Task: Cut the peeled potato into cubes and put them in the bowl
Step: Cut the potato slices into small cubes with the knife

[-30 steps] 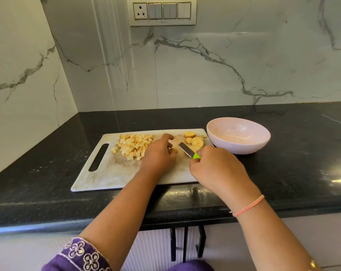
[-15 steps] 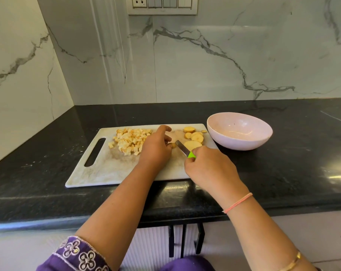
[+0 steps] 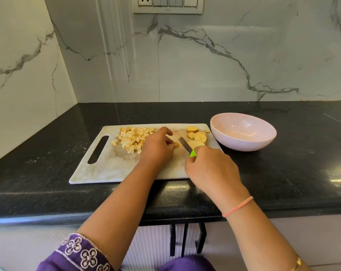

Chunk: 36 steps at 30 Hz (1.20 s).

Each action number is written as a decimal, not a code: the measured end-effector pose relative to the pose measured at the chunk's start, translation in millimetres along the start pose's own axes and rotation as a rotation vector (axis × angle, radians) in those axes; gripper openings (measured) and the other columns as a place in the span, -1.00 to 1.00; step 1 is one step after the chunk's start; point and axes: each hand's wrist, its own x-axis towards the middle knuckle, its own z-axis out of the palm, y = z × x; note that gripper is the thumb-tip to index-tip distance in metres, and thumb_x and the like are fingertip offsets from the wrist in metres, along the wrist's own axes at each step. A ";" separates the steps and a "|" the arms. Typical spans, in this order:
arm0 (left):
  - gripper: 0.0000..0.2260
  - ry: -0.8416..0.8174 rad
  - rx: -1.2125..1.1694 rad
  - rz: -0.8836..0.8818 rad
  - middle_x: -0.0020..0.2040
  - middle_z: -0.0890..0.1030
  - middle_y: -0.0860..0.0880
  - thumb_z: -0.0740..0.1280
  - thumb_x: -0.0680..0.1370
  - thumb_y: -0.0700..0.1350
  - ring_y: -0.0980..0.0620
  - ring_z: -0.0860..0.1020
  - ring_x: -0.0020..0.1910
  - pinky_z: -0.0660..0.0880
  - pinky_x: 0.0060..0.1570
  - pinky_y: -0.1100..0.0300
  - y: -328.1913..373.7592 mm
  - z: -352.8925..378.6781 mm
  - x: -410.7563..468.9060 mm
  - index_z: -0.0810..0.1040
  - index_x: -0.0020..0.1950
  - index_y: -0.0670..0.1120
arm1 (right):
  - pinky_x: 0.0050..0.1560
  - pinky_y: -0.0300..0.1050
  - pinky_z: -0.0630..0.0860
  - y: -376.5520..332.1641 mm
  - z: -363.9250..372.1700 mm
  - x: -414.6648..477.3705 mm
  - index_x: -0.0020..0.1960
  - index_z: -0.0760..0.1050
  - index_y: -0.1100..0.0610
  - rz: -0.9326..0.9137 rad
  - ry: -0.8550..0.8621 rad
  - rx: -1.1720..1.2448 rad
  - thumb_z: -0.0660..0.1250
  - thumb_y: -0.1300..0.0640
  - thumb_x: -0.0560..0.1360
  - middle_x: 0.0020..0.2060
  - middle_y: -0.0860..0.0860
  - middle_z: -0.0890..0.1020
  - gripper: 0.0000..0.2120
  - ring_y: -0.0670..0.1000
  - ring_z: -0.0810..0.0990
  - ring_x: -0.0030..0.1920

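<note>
A white cutting board lies flat on the black surface, close to its front edge, with the handle slot at the board's left end. A pile of potato cubes sits on the board along its far edge, left of centre. Several round potato slices lie at the board's far right corner, some overlapping. The left hand rests on the middle of the board, just beside the cube pile; its fingers are curled and the fingertips hold a small potato piece down on the board. The right hand is at the board's near right corner, fingers closed round the green handle of a knife. The blade points away from the person and to the left, ending just beside the small potato piece, between it and the slices. A pale pink bowl stands upright on the surface just beside the board's right edge, level with the far right corner. No potato is visible inside it.
</note>
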 end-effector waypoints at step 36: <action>-0.77 0.026 -0.026 -0.059 -0.08 0.67 -0.02 0.39 0.50 -0.21 0.10 0.58 -0.12 0.40 -0.15 0.34 -1.5 2.9 3.0 0.55 0.15 -0.07 | -0.25 -0.14 0.27 -9.0 -6.4 5.8 0.03 0.46 0.10 -0.120 -0.069 -0.170 0.15 0.05 0.57 -0.25 -0.01 0.38 -0.84 0.04 0.38 -0.20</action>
